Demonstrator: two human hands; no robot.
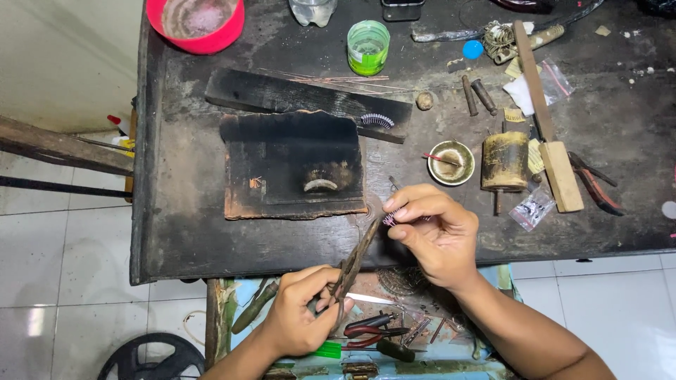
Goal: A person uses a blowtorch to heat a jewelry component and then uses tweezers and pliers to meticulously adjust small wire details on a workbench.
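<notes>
Now the left hand grips worn shears, blades pointed up at a small wire coil pinched in the right hand fingertips, held close for cutting.

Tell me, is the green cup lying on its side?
No, the green cup stands upright on the dark table, its open mouth facing up.

Both arms came up from the bottom edge. The left hand was low and near the body, its fingers curled tight in a grip, knuckles up. The right hand was higher and farther out, wrist bent, its thumb and fingertips pinched close together.
</notes>
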